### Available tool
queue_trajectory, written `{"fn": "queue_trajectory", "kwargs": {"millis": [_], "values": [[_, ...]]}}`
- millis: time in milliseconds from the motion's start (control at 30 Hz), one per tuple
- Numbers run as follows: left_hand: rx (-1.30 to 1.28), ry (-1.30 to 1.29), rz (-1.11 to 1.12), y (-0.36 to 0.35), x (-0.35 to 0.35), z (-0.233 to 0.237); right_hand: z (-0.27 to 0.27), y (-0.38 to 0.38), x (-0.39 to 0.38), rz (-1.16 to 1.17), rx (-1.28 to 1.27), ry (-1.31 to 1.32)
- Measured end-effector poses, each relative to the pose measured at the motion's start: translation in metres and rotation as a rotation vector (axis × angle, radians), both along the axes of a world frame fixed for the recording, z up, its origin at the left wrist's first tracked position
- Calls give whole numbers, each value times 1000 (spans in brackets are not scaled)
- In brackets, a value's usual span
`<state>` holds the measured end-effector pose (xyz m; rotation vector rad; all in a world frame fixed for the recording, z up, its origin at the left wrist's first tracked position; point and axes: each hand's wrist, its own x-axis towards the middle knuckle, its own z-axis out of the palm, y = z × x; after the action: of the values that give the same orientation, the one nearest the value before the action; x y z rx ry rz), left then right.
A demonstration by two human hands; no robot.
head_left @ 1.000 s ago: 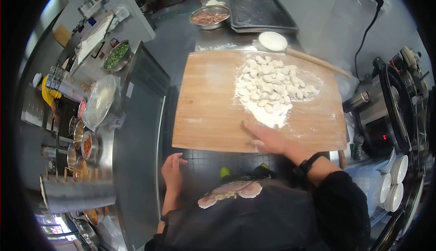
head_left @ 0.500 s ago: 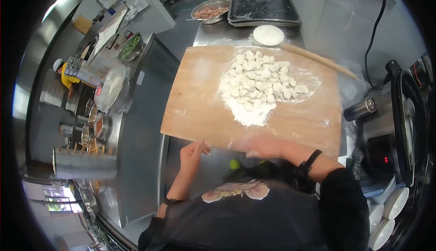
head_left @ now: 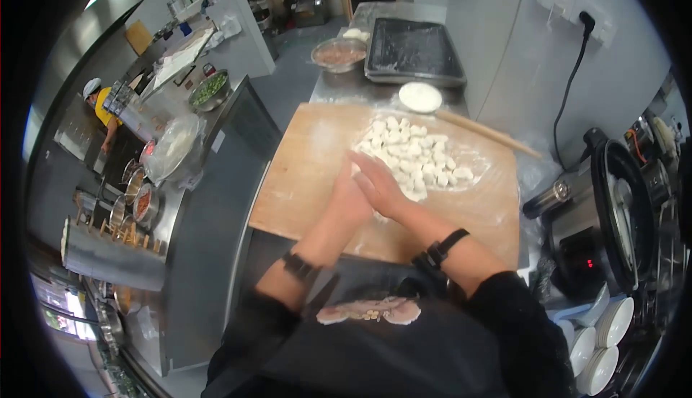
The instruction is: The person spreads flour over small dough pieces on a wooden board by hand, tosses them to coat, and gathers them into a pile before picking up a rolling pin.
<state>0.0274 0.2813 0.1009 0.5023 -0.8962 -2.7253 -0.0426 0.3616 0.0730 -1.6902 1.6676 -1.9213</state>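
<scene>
Both hands meet over the board (head_left: pixel 303 182). The left hand (head_left: pixel 349 198) and right hand (head_left: pixel 380 184) lie palm to palm with fingers stretched, the right laid across the left. Whether a bit of dough sits between them I cannot tell.

The dough pieces (head_left: pixel 414 154) lie in a floured heap just beyond the fingertips, at 1 o'clock from the hands, on the far right part of the board. As I judge it, the cutting is done: the heap is many small lumps, all unflattened. Only one flat disc (head_left: pixel 420 97) lies off the board's far edge at 12 o'clock, with the rolling pin (head_left: pixel 486 133) beside it. So nearly all the shaping is left.

The tray (head_left: pixel 414 52) at 12 o'clock, past the disc, holds only flour, and a bowl of filling (head_left: pixel 339 54) stands just left of it. At 3 o'clock stands a cooker (head_left: pixel 613 211), with a steel cup (head_left: pixel 546 198) between it and the board. Plates (head_left: pixel 605 340) are stacked at 4 o'clock. At 10 o'clock a bowl of greens (head_left: pixel 209 90) stands on another counter, and a person in yellow (head_left: pixel 101 106) works well apart. Nothing lies between the hands and the heap, and the board's left half is bare wood.
</scene>
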Motion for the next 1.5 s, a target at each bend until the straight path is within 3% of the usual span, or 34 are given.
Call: {"fn": "queue_trajectory", "kwargs": {"millis": [67, 100, 167, 200, 267, 300, 367, 400, 467, 500, 567, 600, 667, 733, 933, 1100, 1200, 1367, 1500], "values": [[191, -104, -206, -12, 31, 23, -5, 22, -18, -425, 633, 204], [189, -95, -217, -27, 32, 27, 0, 20, -22, -438, 632, 210], [-251, -99, 176, -45, 37, 21, 8, 23, -12, -515, 241, -111], [-506, -47, 46, -51, 24, -35, 9, 17, 10, -524, 248, -117], [-1025, 110, -110, -63, -2, -145, 14, -6, 58, -339, 227, 278], [-1028, 121, -121, -51, -1, -131, 19, 0, 52, -354, 225, 280], [-207, 189, -216, -19, 17, -66, 26, 24, 30, -152, 281, 373], [-202, 196, -224, -10, 27, -27, 19, 26, 18, -160, 288, 378], [151, -25, -292, -2, 46, 42, -4, 26, 0, -645, 416, 412], [155, -23, -295, -7, 48, 53, 2, 30, -1, -647, 421, 414], [92, -2, -85, -26, 54, 66, 22, 36, 2, -710, 443, 411], [89, 5, -85, -49, 60, 52, 23, 41, 0, -712, 437, 417], [73, 239, -319, -97, 71, 7, 25, 60, -12, -620, 505, 555], [9, -98, -63, -92, 87, 14, 10, 86, -36, -685, 635, 600], [161, -102, 0, -127, 146, -61, -37, 193, -143, -849, 859, 335], [298, -110, 258, -110, 168, -68, -36, 226, -226, -931, 1095, 132], [117, -247, 458, -98, 166, -70, -46, 221, -272, -871, 1050, 254], [182, -73, 350, -80, 170, -78, -99, 211, -335, -932, 1070, 424], [153, -266, 420, -51, 165, -47, -100, 199, -338, -897, 1153, 457]]}}
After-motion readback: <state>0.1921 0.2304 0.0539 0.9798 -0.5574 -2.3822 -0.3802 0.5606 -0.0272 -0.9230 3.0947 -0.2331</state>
